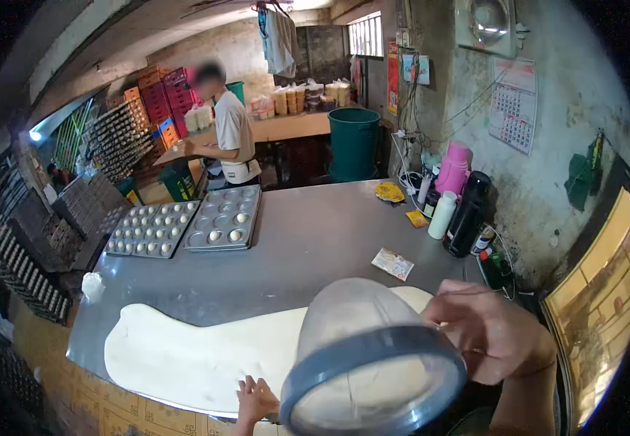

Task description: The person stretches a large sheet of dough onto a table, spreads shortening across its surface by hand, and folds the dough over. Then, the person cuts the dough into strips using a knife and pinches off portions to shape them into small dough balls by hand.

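A long sheet of pale dough (177, 356) lies along the near edge of the metal table. My left hand (255, 400) rests on the dough's front edge, fingers spread and holding nothing. Close to the camera, a clear plastic tub (362, 309) with a dark blue rim is tilted over the right part of the sheet, its wide mouth facing down and toward me. My right hand (493, 334) is closed at the tub's right side, gripping it; some fingertips are hidden. The tub covers much of the dough behind it.
Two muffin trays, one filled with dough balls (153, 229) and another (220, 218) holding several, sit at back left. A packet (392, 264), a black flask (469, 211) and a pink thermos (453, 168) stand right. A co-worker (233, 131) works behind, near a green bin (353, 145).
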The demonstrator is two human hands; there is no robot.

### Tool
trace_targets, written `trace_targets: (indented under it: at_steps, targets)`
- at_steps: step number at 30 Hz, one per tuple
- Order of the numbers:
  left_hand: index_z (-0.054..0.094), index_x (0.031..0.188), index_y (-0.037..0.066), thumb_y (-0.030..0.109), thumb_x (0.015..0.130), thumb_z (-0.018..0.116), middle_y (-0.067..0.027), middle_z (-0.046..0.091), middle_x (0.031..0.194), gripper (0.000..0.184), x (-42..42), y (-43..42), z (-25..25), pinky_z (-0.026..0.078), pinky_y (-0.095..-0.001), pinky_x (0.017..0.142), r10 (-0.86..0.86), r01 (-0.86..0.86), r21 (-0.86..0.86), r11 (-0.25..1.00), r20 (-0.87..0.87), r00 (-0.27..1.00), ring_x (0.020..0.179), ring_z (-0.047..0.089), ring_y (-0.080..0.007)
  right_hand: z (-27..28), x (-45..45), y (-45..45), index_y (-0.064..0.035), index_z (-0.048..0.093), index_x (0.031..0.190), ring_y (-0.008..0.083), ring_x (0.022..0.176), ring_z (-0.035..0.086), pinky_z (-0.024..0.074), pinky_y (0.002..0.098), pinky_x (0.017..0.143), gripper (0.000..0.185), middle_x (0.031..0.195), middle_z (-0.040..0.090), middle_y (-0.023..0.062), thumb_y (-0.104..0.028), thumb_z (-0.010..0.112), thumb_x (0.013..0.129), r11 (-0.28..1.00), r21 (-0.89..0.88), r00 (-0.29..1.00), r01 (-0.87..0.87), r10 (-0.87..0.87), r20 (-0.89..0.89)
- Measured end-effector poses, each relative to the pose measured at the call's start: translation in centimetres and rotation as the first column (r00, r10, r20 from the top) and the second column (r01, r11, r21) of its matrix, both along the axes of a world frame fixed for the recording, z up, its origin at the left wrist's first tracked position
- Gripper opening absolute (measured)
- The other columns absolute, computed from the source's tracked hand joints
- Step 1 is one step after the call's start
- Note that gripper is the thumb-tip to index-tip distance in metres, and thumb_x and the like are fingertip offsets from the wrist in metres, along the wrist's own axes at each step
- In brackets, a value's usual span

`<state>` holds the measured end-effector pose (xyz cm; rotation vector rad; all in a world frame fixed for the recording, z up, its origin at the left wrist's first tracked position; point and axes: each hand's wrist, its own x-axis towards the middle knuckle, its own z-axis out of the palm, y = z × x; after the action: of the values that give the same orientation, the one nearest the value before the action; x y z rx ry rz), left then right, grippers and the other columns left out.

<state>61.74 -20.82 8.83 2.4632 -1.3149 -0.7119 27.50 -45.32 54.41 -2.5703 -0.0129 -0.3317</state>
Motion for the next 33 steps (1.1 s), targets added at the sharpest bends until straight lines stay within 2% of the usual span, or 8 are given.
trace_targets:
  at_steps: [1,5,6,10,20,30,31,33]
  targets:
    - [0.055,0.13,0.006,0.037,0.068,0.082,-0.0246,0.036,0.141,0.074,0.1,0.4,-0.7,0.038,-0.0571,0.096,-0.005,0.005,-0.005,1.0,0.003,1.0,0.126,0.035,-0.0477,0.9,0.1,1.3,0.0003,0.067,0.099,0.0202,0.085,0.053,0.0423,0.0295,0.075,0.022,0.1,0.066,0.0126,-0.02,0.064,0.09,1.0,-0.005,1.0,0.005,-0.005,0.003]
    - [0.052,0.131,0.007,0.036,0.067,0.082,-0.025,0.035,0.143,0.076,1.0,1.4,-6.8,0.038,-0.0591,0.096,-0.001,0.039,-0.229,0.973,0.162,0.987,0.128,0.034,-0.0501,3.5,0.4,5.5,-0.005,0.068,0.082,0.0206,0.072,0.052,0.0416,0.0316,0.071,0.021,0.091,0.068,0.0119,-0.026,0.07,0.081,0.991,0.071,0.99,0.109,-0.114,0.08]
    - [0.052,0.131,0.007,0.036,0.067,0.082,-0.025,0.035,0.143,0.076,0.7,1.2,-5.6,0.038,-0.0591,0.096,-0.007,0.047,-0.236,0.971,0.166,0.986,0.128,0.034,-0.0501,3.6,0.5,6.4,-0.005,0.068,0.082,0.0206,0.072,0.052,0.0416,0.0316,0.071,0.021,0.091,0.068,0.0119,-0.026,0.07,0.081,0.991,0.065,0.989,0.115,-0.12,0.085]
    - [0.048,0.135,0.006,0.028,0.065,0.082,-0.0263,0.033,0.145,0.081,-0.9,0.4,0.1,0.04,-0.059,0.095,-0.009,0.014,-0.042,0.999,0.13,0.991,0.129,0.033,-0.0516,3.4,0.5,9.5,-0.0098,0.063,0.062,0.0194,0.058,0.049,0.04,0.034,0.067,0.025,0.077,0.068,0.0086,-0.029,0.073,0.075,0.974,-0.122,0.924,0.19,-0.136,0.358]
    - [0.037,0.141,0.007,0.032,0.065,0.084,-0.0282,0.022,0.149,0.093,6.2,-3.1,-1.9,0.035,-0.0624,0.099,-0.031,0.091,-0.206,0.974,0.274,0.961,0.134,0.024,-0.0519,5.6,0.4,11.1,-0.0123,0.062,0.059,0.0175,0.054,0.05,0.0382,0.0337,0.065,0.026,0.074,0.068,0.0075,-0.027,0.07,0.079,0.947,-0.216,0.902,0.237,-0.132,0.411]
    - [0.025,0.148,0.008,0.036,0.066,0.087,-0.0302,0.01,0.153,0.107,15.0,-2.1,-8.6,0.031,-0.0662,0.103,-0.021,0.14,-0.273,0.952,0.398,0.917,0.139,0.013,-0.0523,4.7,-0.7,7.0,-0.0123,0.063,0.059,0.0169,0.054,0.051,0.0383,0.0348,0.066,0.026,0.073,0.068,0.0059,-0.024,0.07,0.081,0.926,-0.294,0.869,0.238,-0.067,0.491]
    - [0.024,0.149,0.008,0.037,0.066,0.087,-0.0304,0.009,0.153,0.108,15.6,-1.8,-9.5,0.03,-0.0665,0.103,-0.026,0.147,-0.268,0.952,0.407,0.913,0.139,0.012,-0.0523,4.4,-0.9,6.0,-0.0123,0.063,0.059,0.0169,0.054,0.051,0.0383,0.0348,0.066,0.026,0.073,0.068,0.0059,-0.024,0.07,0.081,0.928,-0.285,0.868,0.239,-0.073,0.491]
    - [0.022,0.15,0.008,0.038,0.066,0.087,-0.0308,0.006,0.154,0.111,16.5,-0.7,-11.2,0.029,-0.0673,0.104,-0.036,0.156,-0.252,0.955,0.423,0.905,0.14,0.01,-0.0524,3.7,-1.4,3.7,-0.0115,0.063,0.064,0.0169,0.057,0.052,0.0388,0.0335,0.065,0.019,0.076,0.066,0.0052,-0.018,0.069,0.08,0.981,-0.158,0.896,0.112,-0.031,0.443]
